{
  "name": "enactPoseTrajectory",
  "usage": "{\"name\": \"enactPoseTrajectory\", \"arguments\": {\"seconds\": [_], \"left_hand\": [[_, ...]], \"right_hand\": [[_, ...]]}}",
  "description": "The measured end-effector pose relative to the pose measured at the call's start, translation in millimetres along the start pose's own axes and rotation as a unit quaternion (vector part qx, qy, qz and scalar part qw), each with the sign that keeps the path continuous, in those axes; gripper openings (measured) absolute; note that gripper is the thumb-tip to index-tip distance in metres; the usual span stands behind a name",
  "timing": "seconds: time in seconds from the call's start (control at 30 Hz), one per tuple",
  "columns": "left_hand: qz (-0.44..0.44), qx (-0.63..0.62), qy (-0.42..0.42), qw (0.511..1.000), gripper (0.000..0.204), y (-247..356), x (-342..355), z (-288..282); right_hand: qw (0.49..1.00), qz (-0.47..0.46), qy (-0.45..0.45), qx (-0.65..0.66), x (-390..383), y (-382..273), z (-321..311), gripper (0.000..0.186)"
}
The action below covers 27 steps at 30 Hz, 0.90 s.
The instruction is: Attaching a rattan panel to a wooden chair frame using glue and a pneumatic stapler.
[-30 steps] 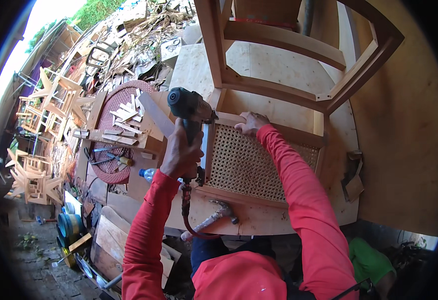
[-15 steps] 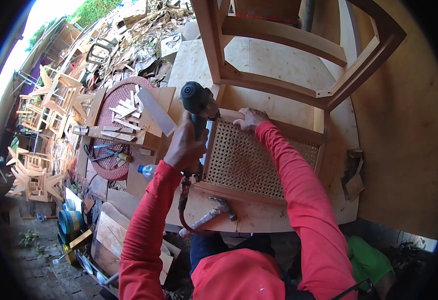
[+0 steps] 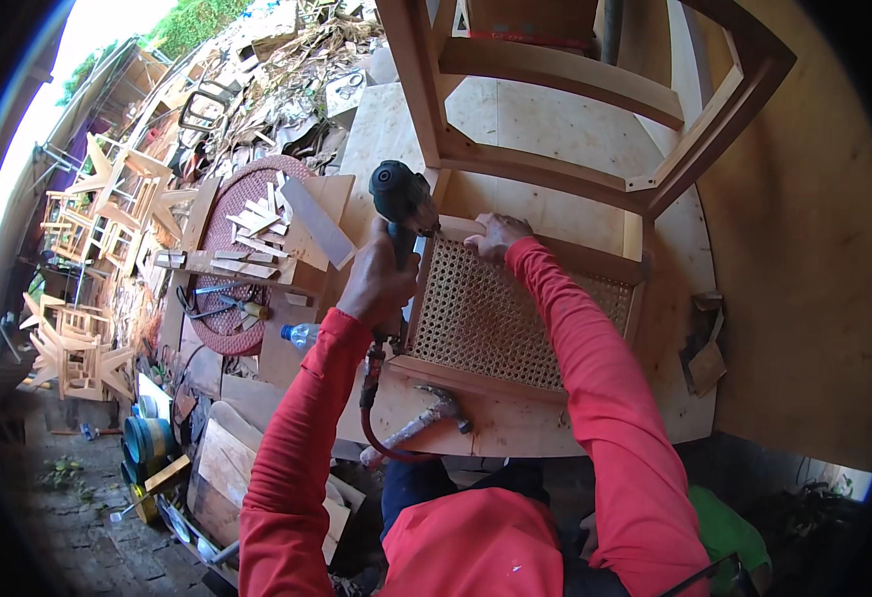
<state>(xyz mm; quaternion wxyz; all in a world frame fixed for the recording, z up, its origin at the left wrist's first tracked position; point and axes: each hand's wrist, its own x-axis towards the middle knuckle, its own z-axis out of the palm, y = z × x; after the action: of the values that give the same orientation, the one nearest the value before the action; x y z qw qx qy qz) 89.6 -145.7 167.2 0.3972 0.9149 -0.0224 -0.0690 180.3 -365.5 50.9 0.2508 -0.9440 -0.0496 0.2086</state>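
Note:
My left hand is wrapped round the handle of a dark pneumatic nail gun, its nose at the upper left corner of a cane seat panel in a wooden frame; a red hose hangs from the handle. My right hand grips the frame's upper rail with curled fingers. This panel is part of a wooden chair lying on the work board. A paint-spattered hammer rests below the panel.
A red woven oval mat holds wood offcuts and tools at left, beside a plastic bottle. Stacked chair frames, scrap and buckets lie beyond. A plywood sheet stands right. A person in green is at lower right.
The nail gun in my left hand has moved up and to the right, closer over the panel's corner. My right hand has shifted very slightly.

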Motion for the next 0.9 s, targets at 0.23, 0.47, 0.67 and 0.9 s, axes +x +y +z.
{"name": "enactPoseTrajectory", "arguments": {"seconds": [0.23,0.47,0.67,0.9], "left_hand": [[-0.043,-0.119,0.108,0.986,0.048,-26,-93,-38],[0.033,-0.093,0.270,0.958,0.052,-13,-168,-9],[0.028,-0.170,0.320,0.932,0.056,-10,-218,-19],[-0.051,-0.148,0.338,0.928,0.030,-37,-256,-21]], "right_hand": [[0.997,-0.070,0.007,-0.004,12,-18,22,0.061],[0.987,-0.122,0.102,0.026,39,62,30,0.059],[0.883,-0.352,0.303,-0.071,5,1,48,0.065],[0.787,-0.573,0.129,-0.188,-46,-92,65,0.069]]}}
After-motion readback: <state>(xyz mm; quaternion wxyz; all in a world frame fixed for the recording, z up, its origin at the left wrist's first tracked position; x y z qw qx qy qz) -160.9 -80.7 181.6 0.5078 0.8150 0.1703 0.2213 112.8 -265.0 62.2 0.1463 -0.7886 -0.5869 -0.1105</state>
